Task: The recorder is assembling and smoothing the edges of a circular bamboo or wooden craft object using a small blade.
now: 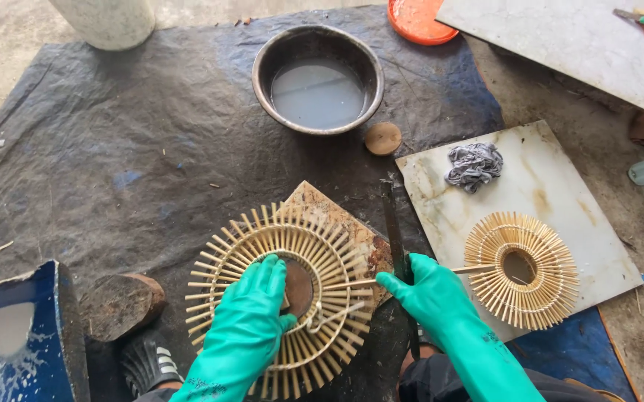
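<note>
Head view: left hand (pixel 251 313) lies flat, fingers spread, on a radial bamboo-stick ring (pixel 281 286) on dark sheeting (pixel 113 149), right hand (pixel 430 290) pinches a stick (pixel 474 269); beyond, a metal bowl (pixel 262 63) holds cloudy water (pixel 318 93).

Place: we're looking at a floor-level craft workshop.
Ground: dark tarp (pixel 113 149) spread over concrete.
Signs: bamboo-stick wheels (pixel 519 269), water basin (pixel 318 78), marble slab (pixel 545 186), scattered splinters.
</note>
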